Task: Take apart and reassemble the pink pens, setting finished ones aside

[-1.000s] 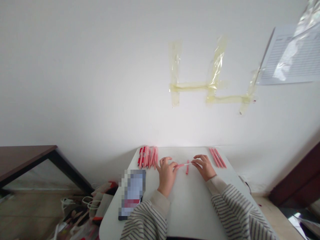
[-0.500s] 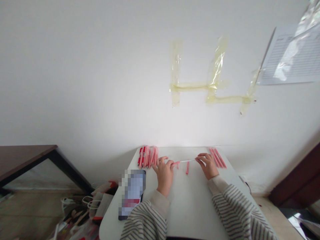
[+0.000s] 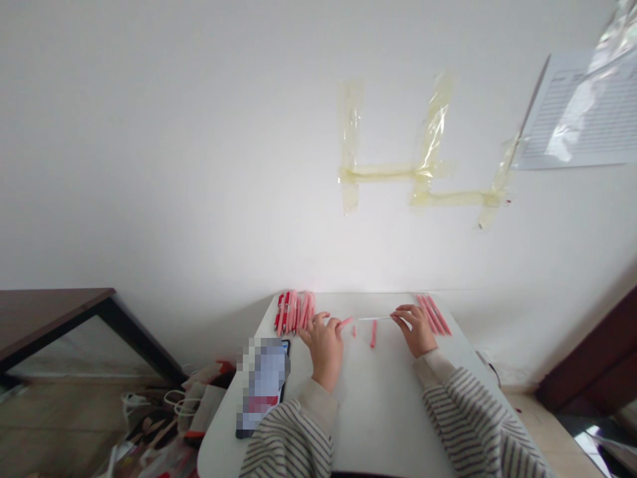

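My left hand (image 3: pixel 327 348) pinches a short pink pen barrel (image 3: pixel 345 322) that slants toward the middle. Across from it, my right hand (image 3: pixel 416 330) grips one end of a thin white pen refill (image 3: pixel 374 318), held level above the table. A gap separates the refill's free end from the barrel. Below the refill lie a larger pink pen part (image 3: pixel 373 334) and a tiny pink pen tip (image 3: pixel 353 330). Whole pens (image 3: pixel 293 313), pink and red, are bunched just beyond my left hand. To the right of my right hand lie several pink pens or barrels (image 3: pixel 434 315).
The small white table (image 3: pixel 393 411) stands against the wall. A phone (image 3: pixel 263 385), partly blurred out, rests at its left edge. Bags and clutter (image 3: pixel 174 418) lie on the floor at left, near a brown desk (image 3: pixel 54 309). Yellowish tape (image 3: pixel 383 174) sticks to the wall.
The white refill has come apart from the pink barrel, leaving a gap between them. My left hand has shifted slightly left, my right hand slightly right.
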### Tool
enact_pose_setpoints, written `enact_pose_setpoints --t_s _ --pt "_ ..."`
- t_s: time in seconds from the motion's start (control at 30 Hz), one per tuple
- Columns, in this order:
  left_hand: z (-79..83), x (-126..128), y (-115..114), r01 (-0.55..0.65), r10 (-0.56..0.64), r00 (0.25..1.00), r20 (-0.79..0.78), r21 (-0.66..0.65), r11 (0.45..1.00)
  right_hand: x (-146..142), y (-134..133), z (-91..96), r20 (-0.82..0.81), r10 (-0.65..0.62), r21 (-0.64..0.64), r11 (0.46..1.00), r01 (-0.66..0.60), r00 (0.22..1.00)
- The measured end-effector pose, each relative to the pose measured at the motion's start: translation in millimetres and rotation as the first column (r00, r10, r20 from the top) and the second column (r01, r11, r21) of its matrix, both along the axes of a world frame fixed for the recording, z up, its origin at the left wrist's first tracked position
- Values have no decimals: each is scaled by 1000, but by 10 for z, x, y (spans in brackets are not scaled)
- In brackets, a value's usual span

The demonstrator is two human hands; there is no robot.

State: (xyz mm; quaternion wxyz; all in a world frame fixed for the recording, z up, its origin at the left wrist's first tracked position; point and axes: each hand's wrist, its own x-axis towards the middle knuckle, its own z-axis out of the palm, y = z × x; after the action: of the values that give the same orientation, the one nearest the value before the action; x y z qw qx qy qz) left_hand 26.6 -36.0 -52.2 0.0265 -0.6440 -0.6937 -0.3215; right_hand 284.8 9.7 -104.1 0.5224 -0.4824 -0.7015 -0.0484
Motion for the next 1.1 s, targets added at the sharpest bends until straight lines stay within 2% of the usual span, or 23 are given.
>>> enact_pose_setpoints --t_s 0.37,0.6,1.1 --pt "-48 -15 -3 -110 113 985 -130 27 994 -25 -18 8 4 -11 -10 1000 11 1000" --pt "-50 -16 -12 -122 117 978 -172 -24 992 -29 -12 -16 0 -11 -19 1000 11 1000" --pt "-57 -8 -7 -113 109 981 -163 -12 994 -34 -11 -19 -18 -7 -48 999 6 1000"
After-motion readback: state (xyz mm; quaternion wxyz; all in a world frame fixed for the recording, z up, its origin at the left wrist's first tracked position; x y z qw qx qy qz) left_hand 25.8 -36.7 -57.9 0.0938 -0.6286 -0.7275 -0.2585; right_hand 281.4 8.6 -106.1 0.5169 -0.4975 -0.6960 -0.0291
